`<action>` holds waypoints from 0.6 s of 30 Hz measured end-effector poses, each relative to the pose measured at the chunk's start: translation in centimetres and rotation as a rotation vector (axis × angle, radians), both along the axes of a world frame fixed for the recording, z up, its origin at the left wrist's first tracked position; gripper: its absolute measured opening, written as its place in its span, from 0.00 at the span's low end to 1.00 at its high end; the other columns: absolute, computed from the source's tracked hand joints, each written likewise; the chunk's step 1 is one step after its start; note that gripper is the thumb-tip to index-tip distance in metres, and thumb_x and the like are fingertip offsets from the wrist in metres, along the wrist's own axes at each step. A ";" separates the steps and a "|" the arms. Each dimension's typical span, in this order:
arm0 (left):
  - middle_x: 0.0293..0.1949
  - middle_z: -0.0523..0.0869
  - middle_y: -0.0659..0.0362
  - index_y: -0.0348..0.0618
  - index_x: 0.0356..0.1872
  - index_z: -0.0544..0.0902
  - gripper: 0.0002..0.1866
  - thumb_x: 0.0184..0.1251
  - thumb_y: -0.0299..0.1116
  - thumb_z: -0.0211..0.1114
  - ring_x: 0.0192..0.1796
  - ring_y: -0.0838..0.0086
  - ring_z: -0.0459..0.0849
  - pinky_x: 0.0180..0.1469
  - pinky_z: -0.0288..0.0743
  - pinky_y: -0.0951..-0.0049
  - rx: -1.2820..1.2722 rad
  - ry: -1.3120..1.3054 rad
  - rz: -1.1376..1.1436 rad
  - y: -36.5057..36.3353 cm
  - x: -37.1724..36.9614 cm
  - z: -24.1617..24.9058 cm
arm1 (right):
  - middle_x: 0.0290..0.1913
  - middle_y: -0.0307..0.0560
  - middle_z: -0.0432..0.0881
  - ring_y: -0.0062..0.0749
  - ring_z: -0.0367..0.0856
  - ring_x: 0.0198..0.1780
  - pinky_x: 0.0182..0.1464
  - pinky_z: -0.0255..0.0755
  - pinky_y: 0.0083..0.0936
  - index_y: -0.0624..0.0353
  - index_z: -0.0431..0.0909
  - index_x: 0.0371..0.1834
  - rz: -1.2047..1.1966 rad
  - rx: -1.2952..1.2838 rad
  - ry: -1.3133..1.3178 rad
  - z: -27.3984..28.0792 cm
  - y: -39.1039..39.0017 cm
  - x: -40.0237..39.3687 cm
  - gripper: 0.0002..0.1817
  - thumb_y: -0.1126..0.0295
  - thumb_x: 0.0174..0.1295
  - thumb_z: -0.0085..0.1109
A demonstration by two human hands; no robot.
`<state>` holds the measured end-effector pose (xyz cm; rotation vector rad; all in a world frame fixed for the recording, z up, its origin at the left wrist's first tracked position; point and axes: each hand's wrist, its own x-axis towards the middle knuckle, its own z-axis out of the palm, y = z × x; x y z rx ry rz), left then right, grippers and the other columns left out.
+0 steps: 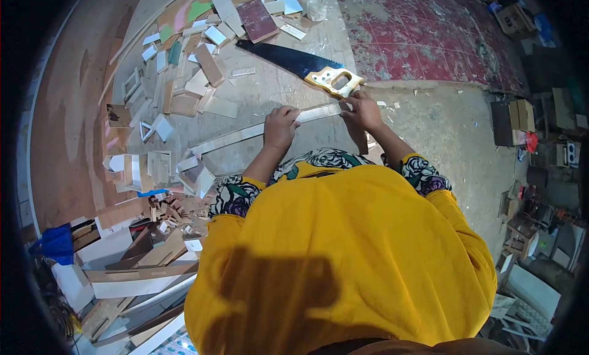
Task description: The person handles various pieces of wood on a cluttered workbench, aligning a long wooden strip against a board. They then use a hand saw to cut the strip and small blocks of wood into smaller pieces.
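Note:
A long pale wooden strip (233, 138) lies slantwise across the worktable in front of me. My left hand (281, 128) is closed over its middle, fingers curled round the edge. At the strip's right end, my right hand (363, 111) pinches with thumb and fingers; whether it holds anything besides the strip is hidden. Just beyond that hand rests a handsaw (288, 58), its pale handle close to my fingers and its dark blade pointing to the upper left. A brown board piece (356, 134) shows below my right hand.
Wood offcuts (210, 65) lie heaped on the table's left, with a dark red block (257, 19) among them. A clear jar (316, 8) stands at the back. Scrap boards (135, 272) pile up at lower left. Cardboard boxes (514, 123) sit at right.

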<state>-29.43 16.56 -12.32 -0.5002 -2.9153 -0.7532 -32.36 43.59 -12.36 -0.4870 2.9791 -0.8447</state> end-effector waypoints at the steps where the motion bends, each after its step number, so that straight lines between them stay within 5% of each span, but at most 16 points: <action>1: 0.41 0.78 0.61 0.52 0.41 0.81 0.16 0.47 0.32 0.67 0.47 0.64 0.74 0.48 0.67 0.65 0.013 -0.003 0.002 -0.1 -0.1 -0.2 | 0.40 0.47 0.77 0.42 0.75 0.46 0.47 0.71 0.35 0.48 0.81 0.42 -0.002 -0.015 -0.006 -0.1 0.0 -0.1 0.20 0.59 0.43 0.68; 11: 0.42 0.79 0.62 0.54 0.42 0.82 0.16 0.47 0.33 0.67 0.47 0.65 0.74 0.49 0.67 0.65 -0.036 0.011 0.105 0.5 -0.7 -0.1 | 0.43 0.46 0.75 0.40 0.73 0.48 0.49 0.68 0.35 0.45 0.82 0.43 0.003 0.042 0.031 0.1 0.0 -1.9 0.22 0.56 0.41 0.69; 14: 0.42 0.79 0.62 0.54 0.42 0.83 0.16 0.47 0.33 0.67 0.47 0.65 0.74 0.49 0.67 0.65 -0.053 0.000 0.132 0.7 -0.7 0.0 | 0.42 0.44 0.75 0.38 0.72 0.49 0.52 0.64 0.34 0.45 0.82 0.42 -0.046 0.292 0.169 3.1 -1.7 -1.6 0.21 0.57 0.42 0.67; 18: 0.42 0.80 0.58 0.51 0.43 0.83 0.18 0.46 0.32 0.68 0.48 0.62 0.74 0.50 0.67 0.64 -0.051 -0.046 0.167 1.1 -0.6 0.5 | 0.41 0.43 0.76 0.38 0.73 0.48 0.49 0.65 0.34 0.47 0.83 0.37 0.155 0.218 0.175 2.2 -3.3 -2.8 0.13 0.62 0.47 0.60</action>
